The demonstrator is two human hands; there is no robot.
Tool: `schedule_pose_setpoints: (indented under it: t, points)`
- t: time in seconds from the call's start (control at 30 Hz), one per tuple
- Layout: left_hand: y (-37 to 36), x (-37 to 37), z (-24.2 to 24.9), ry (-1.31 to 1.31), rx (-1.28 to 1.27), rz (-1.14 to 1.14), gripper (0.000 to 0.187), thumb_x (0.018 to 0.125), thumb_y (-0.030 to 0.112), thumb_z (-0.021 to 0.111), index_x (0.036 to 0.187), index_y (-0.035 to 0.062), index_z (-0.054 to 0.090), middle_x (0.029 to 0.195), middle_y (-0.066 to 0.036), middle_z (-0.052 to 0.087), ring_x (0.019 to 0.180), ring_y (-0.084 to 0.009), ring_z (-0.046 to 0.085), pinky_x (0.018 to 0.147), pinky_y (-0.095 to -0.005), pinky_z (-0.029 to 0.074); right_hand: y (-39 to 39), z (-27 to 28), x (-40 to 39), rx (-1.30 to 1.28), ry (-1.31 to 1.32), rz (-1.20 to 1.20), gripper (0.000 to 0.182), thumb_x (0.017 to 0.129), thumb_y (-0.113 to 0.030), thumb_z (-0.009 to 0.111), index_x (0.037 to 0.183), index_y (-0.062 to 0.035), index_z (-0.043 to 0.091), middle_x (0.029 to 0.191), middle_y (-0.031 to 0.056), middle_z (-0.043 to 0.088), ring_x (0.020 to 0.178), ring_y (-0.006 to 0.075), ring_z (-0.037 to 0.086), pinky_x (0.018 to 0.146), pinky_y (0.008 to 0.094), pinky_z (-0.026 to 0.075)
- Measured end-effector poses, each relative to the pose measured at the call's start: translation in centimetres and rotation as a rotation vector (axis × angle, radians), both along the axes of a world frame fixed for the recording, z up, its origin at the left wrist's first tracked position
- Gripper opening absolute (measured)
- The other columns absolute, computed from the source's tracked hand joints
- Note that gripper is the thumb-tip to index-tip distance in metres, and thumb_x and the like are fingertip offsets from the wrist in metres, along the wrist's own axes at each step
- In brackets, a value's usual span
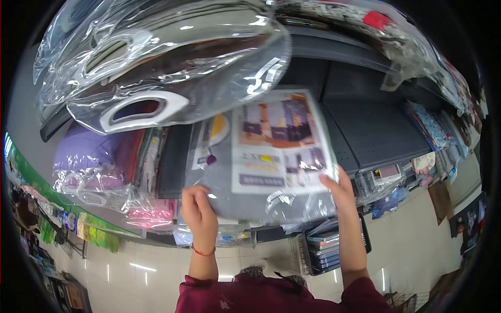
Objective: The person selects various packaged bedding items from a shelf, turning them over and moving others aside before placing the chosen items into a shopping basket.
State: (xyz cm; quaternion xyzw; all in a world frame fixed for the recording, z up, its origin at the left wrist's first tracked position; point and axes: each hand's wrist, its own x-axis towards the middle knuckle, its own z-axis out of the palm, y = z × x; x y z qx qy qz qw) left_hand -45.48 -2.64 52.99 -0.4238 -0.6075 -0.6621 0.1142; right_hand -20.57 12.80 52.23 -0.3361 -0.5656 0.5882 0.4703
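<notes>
A flat grey package in clear plastic (222, 161), with a printed picture card (282, 143) showing through its front, is held between my hands over the shelf. My left hand (199, 211) is closed on its lower left corner, a red string around the wrist. At the right edge, my right hand (342, 193) grips the plastic with the thumb on the front, beside the card. Above the package hang clear plastic bags with white oval handles (143, 111), overlapping its upper left part. The contents of the package cannot be made out.
Purple bedding in clear plastic (94, 156) and a pink package (151, 215) sit on the left of the dark shelf (376, 128). More wrapped goods (430, 128) stand at the right. A black basket of packages (323, 248) rests on the tiled floor (138, 268).
</notes>
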Motion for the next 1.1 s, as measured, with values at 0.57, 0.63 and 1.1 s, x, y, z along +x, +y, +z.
schedule_pose_setpoints:
  t: [0.57, 0.63, 1.1]
  points:
    - [-0.1, -5.2, 0.4, 0.238, -0.022, -0.048, 0.006, 0.084, 0.005, 0.054, 0.080, 0.0033, 0.057, 0.100, -0.011, 0.061, 0.093, -0.0285, 0.055, 0.083, -0.0380, 0.040, 4.3, -1.1, -5.4, 0.353, -0.221, -0.176, 0.040, 0.094, -0.017, 0.049, 0.129, 0.0023, 0.045, 0.124, 0.0180, 0.054, 0.115, 0.0227, 0.053, 0.095, 0.0319, 0.041]
    - [-1.3, -2.4, 0.5, 0.280, -0.049, -0.400, 0.003, 0.080, 0.005, 0.058, 0.077, 0.0060, 0.057, 0.089, -0.006, 0.064, 0.081, -0.0259, 0.057, 0.075, -0.0364, 0.042, 1.0, -0.5, -3.3, 0.413, -0.128, -0.271, 0.034, 0.093, -0.017, 0.051, 0.121, 0.0027, 0.050, 0.118, 0.0171, 0.057, 0.110, 0.0216, 0.055, 0.091, 0.0322, 0.043]
    - [-2.4, 16.1, -18.3, 0.282, -0.698, -1.705, 0.034, 0.089, 0.032, 0.059, 0.097, -0.0005, 0.063, 0.087, -0.016, 0.065, 0.079, -0.0323, 0.063, 0.067, -0.0412, 0.047, -16.2, -12.9, 3.6, -0.344, 0.569, 0.217, 0.024, 0.095, -0.017, 0.048, 0.110, 0.0020, 0.054, 0.098, 0.0125, 0.062, 0.089, 0.0180, 0.061, 0.081, 0.0303, 0.048]
